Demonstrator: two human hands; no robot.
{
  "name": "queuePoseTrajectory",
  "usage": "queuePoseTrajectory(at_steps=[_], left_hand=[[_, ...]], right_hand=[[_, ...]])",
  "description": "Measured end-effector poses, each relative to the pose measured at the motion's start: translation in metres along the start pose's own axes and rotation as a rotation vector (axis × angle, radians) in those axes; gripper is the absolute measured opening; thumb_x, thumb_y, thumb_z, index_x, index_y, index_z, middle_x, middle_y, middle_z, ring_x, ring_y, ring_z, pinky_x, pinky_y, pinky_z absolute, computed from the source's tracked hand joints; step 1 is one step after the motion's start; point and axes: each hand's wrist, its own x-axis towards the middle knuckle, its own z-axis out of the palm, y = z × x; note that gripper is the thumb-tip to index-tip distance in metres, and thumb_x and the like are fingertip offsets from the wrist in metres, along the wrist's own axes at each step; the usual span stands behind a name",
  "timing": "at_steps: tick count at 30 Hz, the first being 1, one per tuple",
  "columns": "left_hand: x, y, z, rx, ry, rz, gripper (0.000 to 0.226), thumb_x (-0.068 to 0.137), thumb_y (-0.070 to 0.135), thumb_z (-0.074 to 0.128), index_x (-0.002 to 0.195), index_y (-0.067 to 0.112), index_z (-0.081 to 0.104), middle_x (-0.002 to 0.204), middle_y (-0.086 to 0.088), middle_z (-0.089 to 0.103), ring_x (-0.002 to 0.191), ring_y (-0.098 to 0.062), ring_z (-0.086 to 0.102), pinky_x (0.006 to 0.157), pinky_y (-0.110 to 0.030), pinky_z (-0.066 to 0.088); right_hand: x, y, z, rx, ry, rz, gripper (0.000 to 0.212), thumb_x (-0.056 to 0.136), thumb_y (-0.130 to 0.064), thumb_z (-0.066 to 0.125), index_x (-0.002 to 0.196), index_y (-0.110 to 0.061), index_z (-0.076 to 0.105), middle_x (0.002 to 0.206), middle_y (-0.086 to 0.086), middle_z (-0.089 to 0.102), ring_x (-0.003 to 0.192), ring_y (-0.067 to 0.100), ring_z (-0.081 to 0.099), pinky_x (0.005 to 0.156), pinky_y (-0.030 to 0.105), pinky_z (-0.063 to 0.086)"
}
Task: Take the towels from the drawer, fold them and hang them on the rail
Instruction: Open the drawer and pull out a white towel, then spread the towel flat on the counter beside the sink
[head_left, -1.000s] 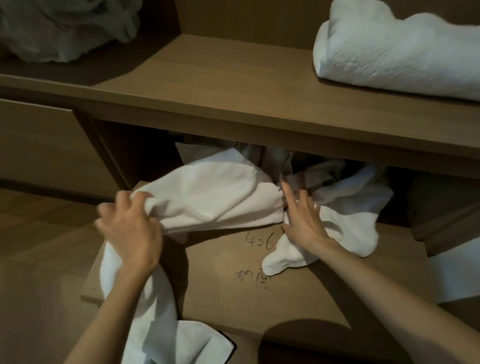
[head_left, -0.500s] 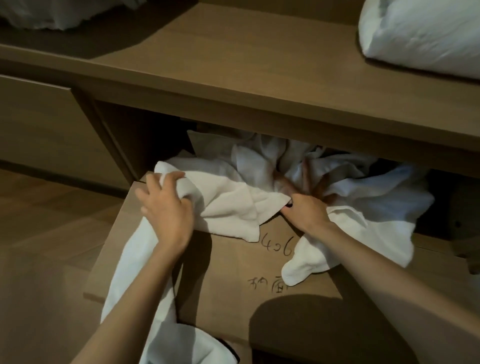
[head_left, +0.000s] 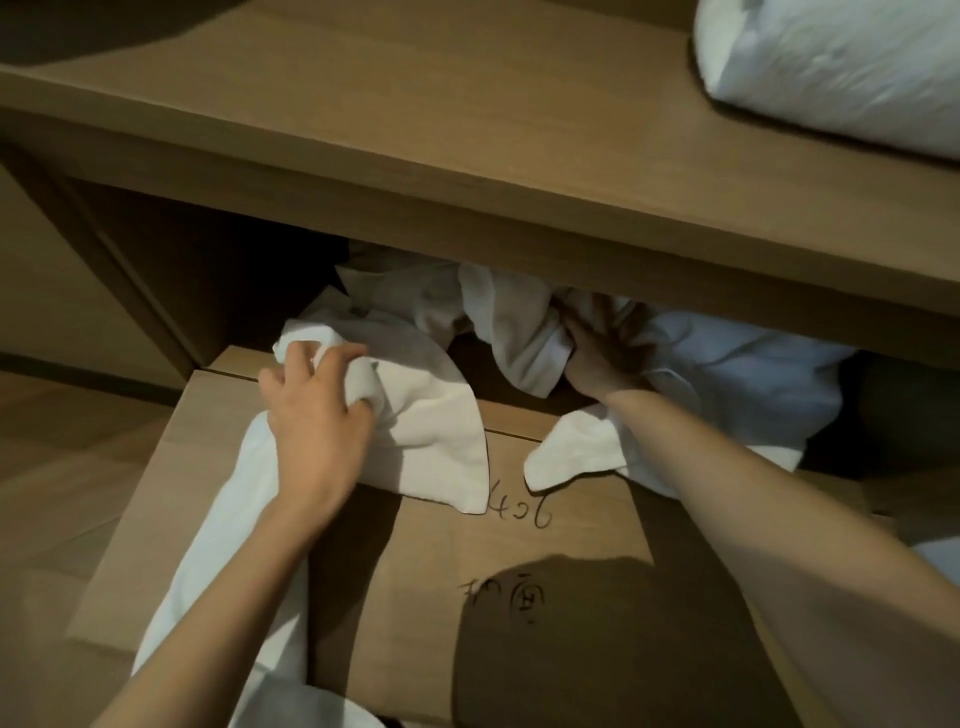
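Several crumpled white towels (head_left: 415, 296) lie in the open drawer under a wooden shelf. My left hand (head_left: 311, 415) grips one white towel (head_left: 431, 431) at the drawer's left; its long end hangs over the drawer's front panel (head_left: 519, 571) towards me. My right hand (head_left: 597, 353) reaches deep into the pile under the shelf edge, fingers stretched out among the cloth and partly hidden by it. Another white towel (head_left: 727, 384) lies under and to the right of that arm, one corner spilling onto the panel.
The wooden shelf (head_left: 467, 156) overhangs the drawer and hides its back. A bulky white folded bundle (head_left: 831, 67) lies on the shelf at the top right. Dark handwriting marks the panel. Wooden floor shows on the left.
My right hand has pushed further back into the pile under the shelf. My left hand has moved up and right with its towel. The view has shifted closer and lower.
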Motion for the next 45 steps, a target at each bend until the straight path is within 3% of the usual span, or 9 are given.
queuePoseTrajectory(at_steps=[4,7,12,17,25,32,38,42,45], left_hand=[[-0.004,0.012,-0.023,-0.006,-0.048,0.015,0.049,0.081,0.004,0.059,0.127,0.022,0.056,0.126,-0.01,0.042,0.109,-0.032,0.032,0.081,-0.036,0.031],[-0.011,0.03,-0.052,0.036,-0.159,0.01,0.051,0.081,0.004,0.061,0.126,0.025,0.056,0.127,-0.007,0.043,0.108,-0.029,0.033,0.081,-0.039,0.035],[-0.027,0.069,-0.122,0.058,-0.314,0.007,0.049,0.077,-0.002,0.063,0.118,0.026,0.06,0.109,0.003,0.043,0.096,-0.014,0.028,0.075,-0.033,0.032],[-0.016,0.126,-0.222,-0.023,-0.559,0.011,0.06,0.064,-0.007,0.068,0.107,0.035,0.064,0.1,0.008,0.043,0.096,-0.021,0.046,0.071,-0.023,0.03],[0.04,0.281,-0.415,-0.211,-0.55,0.146,0.063,0.059,-0.004,0.08,0.102,0.04,0.064,0.1,0.026,0.05,0.097,0.001,0.043,0.086,-0.023,0.038],[0.108,0.424,-0.589,-0.306,-0.563,0.293,0.065,0.061,0.001,0.08,0.109,0.041,0.062,0.109,0.015,0.053,0.101,0.0,0.039,0.088,-0.027,0.036],[0.116,0.502,-0.685,-0.248,-0.694,0.446,0.065,0.073,0.029,0.069,0.127,0.053,0.042,0.128,0.02,0.038,0.119,-0.009,0.032,0.103,-0.026,0.029],[0.098,0.533,-0.723,-0.498,-0.818,0.426,0.088,0.077,0.029,0.079,0.142,0.052,0.024,0.137,0.032,0.038,0.126,0.001,0.042,0.101,-0.018,0.041],[0.077,0.555,-0.731,-0.771,-0.843,0.283,0.082,0.087,0.03,0.068,0.146,0.048,0.015,0.133,0.012,0.055,0.115,-0.01,0.06,0.092,-0.022,0.051]], right_hand=[[-0.026,0.02,0.014,0.143,-0.214,0.037,0.066,0.091,-0.054,0.049,0.142,-0.061,0.009,0.142,-0.003,0.046,0.132,0.036,0.044,0.095,0.054,0.048],[-0.081,-0.004,-0.014,0.05,-0.167,-0.031,0.053,0.101,-0.033,0.037,0.149,-0.042,0.016,0.13,0.015,0.055,0.121,0.036,0.053,0.102,0.048,0.042],[-0.156,-0.03,-0.067,-0.027,-0.351,-0.222,0.06,0.102,-0.026,0.039,0.154,-0.034,0.01,0.163,-0.002,0.005,0.149,0.025,0.009,0.119,0.049,0.016],[-0.231,-0.081,-0.167,0.145,-0.407,-0.41,0.062,0.098,-0.019,0.049,0.152,-0.037,0.023,0.161,-0.018,0.004,0.148,0.007,0.007,0.12,0.028,0.014],[-0.317,-0.172,-0.398,0.117,-0.385,-0.575,0.074,0.096,-0.022,0.053,0.154,-0.032,0.008,0.162,-0.01,0.01,0.147,0.011,0.016,0.119,0.035,0.023],[-0.385,-0.233,-0.592,0.369,-0.133,-0.511,0.077,0.095,-0.012,0.054,0.154,-0.03,0.006,0.159,-0.001,0.022,0.145,0.017,0.023,0.118,0.035,0.024],[-0.421,-0.261,-0.727,0.393,-0.002,-0.442,0.028,0.099,-0.028,0.049,0.126,-0.027,0.045,0.102,-0.013,0.055,0.084,0.001,0.055,0.065,0.01,0.037],[-0.432,-0.25,-0.766,0.377,0.319,-0.548,0.015,0.098,-0.013,0.049,0.107,-0.024,0.054,0.1,-0.013,0.055,0.083,0.003,0.054,0.067,0.021,0.046],[-0.435,-0.236,-0.784,0.454,0.505,-0.612,0.019,0.094,-0.007,0.058,0.102,-0.023,0.057,0.102,-0.009,0.06,0.087,0.007,0.059,0.066,0.023,0.054]])
